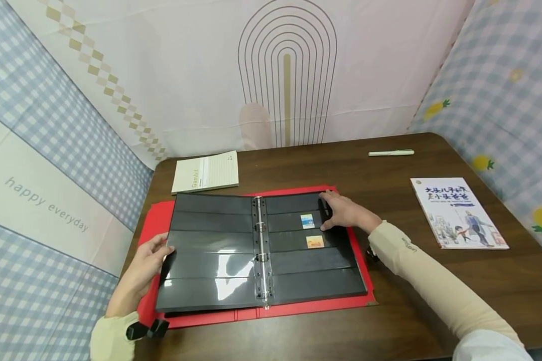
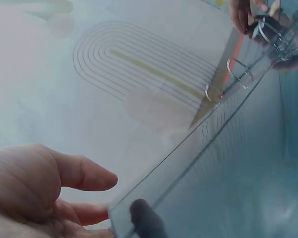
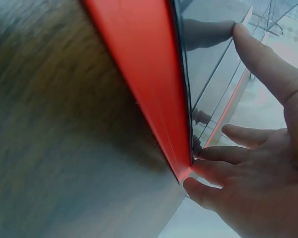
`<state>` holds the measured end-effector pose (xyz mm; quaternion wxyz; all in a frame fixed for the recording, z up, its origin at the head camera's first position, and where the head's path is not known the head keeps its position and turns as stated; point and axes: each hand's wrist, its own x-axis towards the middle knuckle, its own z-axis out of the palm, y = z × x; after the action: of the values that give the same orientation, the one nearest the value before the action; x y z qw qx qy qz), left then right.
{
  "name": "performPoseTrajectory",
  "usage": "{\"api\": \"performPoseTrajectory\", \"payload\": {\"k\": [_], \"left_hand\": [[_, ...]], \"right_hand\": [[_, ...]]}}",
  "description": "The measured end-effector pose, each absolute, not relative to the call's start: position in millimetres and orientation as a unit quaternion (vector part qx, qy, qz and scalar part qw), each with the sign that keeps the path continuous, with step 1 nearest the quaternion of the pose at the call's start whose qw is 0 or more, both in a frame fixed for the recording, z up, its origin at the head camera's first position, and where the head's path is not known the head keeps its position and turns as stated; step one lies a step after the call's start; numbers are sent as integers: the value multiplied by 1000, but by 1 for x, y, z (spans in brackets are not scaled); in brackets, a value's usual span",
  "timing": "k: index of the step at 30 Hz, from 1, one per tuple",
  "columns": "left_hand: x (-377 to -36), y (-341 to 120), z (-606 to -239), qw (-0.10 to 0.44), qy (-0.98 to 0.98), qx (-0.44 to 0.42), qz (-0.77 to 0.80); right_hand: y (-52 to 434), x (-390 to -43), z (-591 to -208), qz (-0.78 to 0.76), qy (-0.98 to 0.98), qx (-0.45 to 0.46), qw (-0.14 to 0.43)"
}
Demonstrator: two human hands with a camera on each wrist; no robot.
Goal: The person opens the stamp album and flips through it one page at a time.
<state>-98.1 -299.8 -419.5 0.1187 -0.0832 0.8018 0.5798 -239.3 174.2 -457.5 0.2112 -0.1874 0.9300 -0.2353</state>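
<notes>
I see the red binder point(image 1: 361, 260) lying open on the tabletop point(image 1: 388, 326), black pocket pages spread flat and two stamps point(image 1: 307, 221) tucked in the right page. Left hand point(image 1: 146, 260) holds the outer edge of the left page point(image 1: 208, 250), thumb over it, fingers curled beneath. Right hand point(image 1: 348, 211) rests on the right page's upper outer corner, fingers point(image 3: 258, 49) nearly straight and gripping nothing.

"Gambit" on notebook point(image 1: 206, 172); "happy everyday" on wall cloth point(image 1: 45, 203)

Brown table point(image 1: 388, 321): red binder point(image 1: 361, 260), notebook point(image 1: 206, 172), pen point(image 1: 391, 153), picture book point(image 1: 458, 212).
</notes>
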Motion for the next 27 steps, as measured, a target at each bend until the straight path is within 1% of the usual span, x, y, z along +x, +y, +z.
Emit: {"api": "performPoseTrajectory", "payload": {"k": [9,14,19,22,27], "left_hand": [[-98,-304,-430,135,847,-87,506],[-98,-301,-432,120,882,-68,450],[-96,-297,-436,88,913,-55,395],[-94,-292,-438,79,927,-48,363],[-91,-281,-441,93,940,-45,325]], "right_hand": [[170,-238,-452,-216,932,-190,221],[168,-238,-452,-202,932,-189,232],[165,-238,-453,-196,933,-193,232],[166,-237,-454,-191,934,-195,230],[170,-236,-454,-172,937,-200,228]]}}
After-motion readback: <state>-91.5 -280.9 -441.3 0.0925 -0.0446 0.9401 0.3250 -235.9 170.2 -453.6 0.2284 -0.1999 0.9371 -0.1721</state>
